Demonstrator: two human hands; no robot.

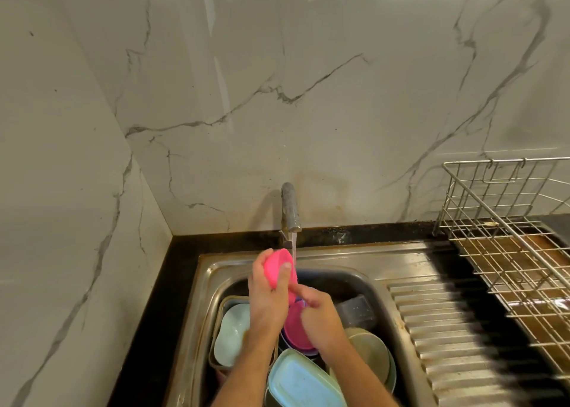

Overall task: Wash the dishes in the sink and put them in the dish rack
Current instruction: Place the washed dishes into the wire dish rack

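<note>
My left hand (267, 289) grips a pink bowl (279, 268) on its side, right beside the stream of water running from the tap (290, 207). My right hand (317, 312) is just to the right of it, fingers curled, one finger reaching to the bowl's lower edge; whether it holds anything is hidden. Below my hands, in the steel sink (216, 271), lie a pink plate (294, 329), a pale blue bowl (231, 335), a blue rectangular lid (303, 382), a greenish round dish (371, 354) and a clear container (356, 311).
A wire dish rack (505, 243) with nothing in it stands at the right on the ribbed steel drainboard (441, 329). A black counter edge (179, 252) borders the sink. Marble wall panels close in at the back and left.
</note>
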